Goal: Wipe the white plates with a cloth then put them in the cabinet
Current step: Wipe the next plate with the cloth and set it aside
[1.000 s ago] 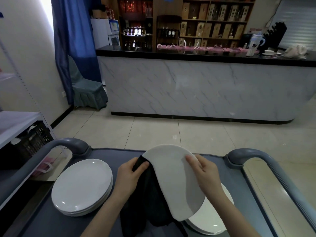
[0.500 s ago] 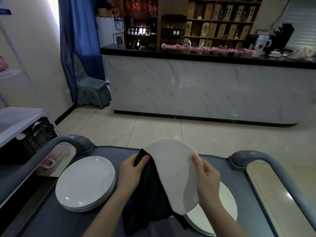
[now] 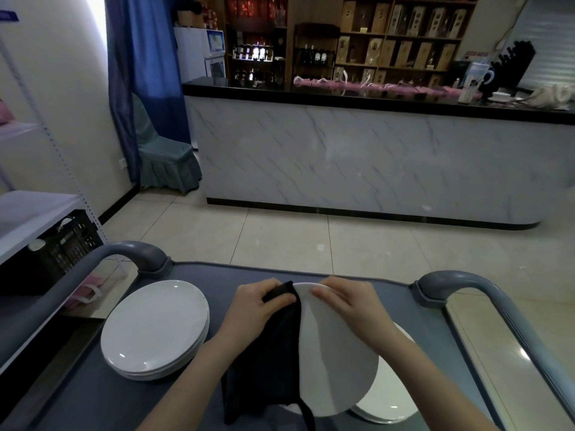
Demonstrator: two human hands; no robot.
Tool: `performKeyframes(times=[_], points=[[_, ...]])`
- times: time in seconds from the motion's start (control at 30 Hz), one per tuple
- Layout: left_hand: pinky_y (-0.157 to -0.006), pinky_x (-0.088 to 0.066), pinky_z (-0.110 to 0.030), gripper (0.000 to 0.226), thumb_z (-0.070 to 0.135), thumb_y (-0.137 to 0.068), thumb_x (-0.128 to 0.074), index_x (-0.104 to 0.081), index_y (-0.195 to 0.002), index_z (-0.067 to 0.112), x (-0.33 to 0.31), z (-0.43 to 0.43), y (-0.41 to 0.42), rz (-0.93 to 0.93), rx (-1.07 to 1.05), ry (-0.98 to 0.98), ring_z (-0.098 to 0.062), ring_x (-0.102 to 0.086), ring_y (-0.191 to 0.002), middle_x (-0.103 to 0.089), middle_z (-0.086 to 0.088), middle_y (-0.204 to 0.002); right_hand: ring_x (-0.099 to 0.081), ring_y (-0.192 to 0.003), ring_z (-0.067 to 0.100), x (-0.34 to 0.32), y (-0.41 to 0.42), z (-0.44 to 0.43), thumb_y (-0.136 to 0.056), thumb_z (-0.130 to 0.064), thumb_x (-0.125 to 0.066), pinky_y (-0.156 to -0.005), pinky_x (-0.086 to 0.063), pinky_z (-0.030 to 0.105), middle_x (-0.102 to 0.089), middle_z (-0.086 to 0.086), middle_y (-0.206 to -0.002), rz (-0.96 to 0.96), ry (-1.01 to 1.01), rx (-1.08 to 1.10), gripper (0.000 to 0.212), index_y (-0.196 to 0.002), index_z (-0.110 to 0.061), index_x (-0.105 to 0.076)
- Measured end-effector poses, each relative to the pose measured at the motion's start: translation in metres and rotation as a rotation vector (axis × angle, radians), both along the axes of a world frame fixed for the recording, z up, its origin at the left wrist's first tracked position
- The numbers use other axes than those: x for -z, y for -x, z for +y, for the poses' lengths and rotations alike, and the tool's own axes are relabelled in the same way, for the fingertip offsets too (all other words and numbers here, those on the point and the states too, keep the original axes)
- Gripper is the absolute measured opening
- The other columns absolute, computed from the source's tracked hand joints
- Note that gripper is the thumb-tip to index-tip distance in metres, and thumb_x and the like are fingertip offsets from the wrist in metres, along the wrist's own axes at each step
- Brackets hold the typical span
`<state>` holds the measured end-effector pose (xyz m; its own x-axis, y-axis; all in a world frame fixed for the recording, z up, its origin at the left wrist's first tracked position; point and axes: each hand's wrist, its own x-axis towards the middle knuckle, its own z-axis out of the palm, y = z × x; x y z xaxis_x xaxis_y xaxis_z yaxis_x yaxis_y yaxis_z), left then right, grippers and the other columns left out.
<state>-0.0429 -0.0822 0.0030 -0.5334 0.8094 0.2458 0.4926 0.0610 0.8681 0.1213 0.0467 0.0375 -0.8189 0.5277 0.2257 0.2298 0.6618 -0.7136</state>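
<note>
White plate [image 3: 337, 362] held tilted, far rim up; right hand [image 3: 351, 306] grips that rim, left hand [image 3: 252, 306] pinches cloth [image 3: 264, 362].

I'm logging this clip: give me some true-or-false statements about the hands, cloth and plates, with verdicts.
1. The left hand holds a black cloth against the held plate. True.
2. A stack of white plates sits on the cart, left side. True.
3. The right hand rests flat on the cart. False: it grips the held plate's rim.
4. The cart's right side is bare. False: another white plate lies there, under the held one.
</note>
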Motion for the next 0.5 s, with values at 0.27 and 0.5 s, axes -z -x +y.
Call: performKeyframes(times=[0.27,0.5], points=[[-0.063,-0.042,-0.034,0.027,0.027,-0.091,-0.069,-0.063,-0.067,0.016,0.026,-0.013,0.005,-0.293,-0.296,-0.056,-0.008,-0.050,-0.060,-0.063,-0.006,-0.066,-0.053,-0.063,0.001,0.025,-0.012,-0.010,-0.097,-0.032,-0.059,-0.058,-0.040,0.013,-0.065,-0.006,-0.070,0.378,0.436,0.434,0.026,-0.076,-0.025,-0.072],[-0.057,-0.039,-0.021,0.020,0.023,-0.086,-0.074,-0.065,-0.068,0.022,0.003,-0.005,0.007,-0.063,-0.111,-0.027,0.000,-0.049,-0.057,-0.061,0.002,-0.063,-0.054,-0.065,0.002,0.010,-0.009,0.002,-0.095,-0.043,-0.061,-0.059,-0.038,0.014,-0.063,-0.014,-0.069,0.168,0.118,0.159,0.025,-0.075,-0.029,-0.067]])
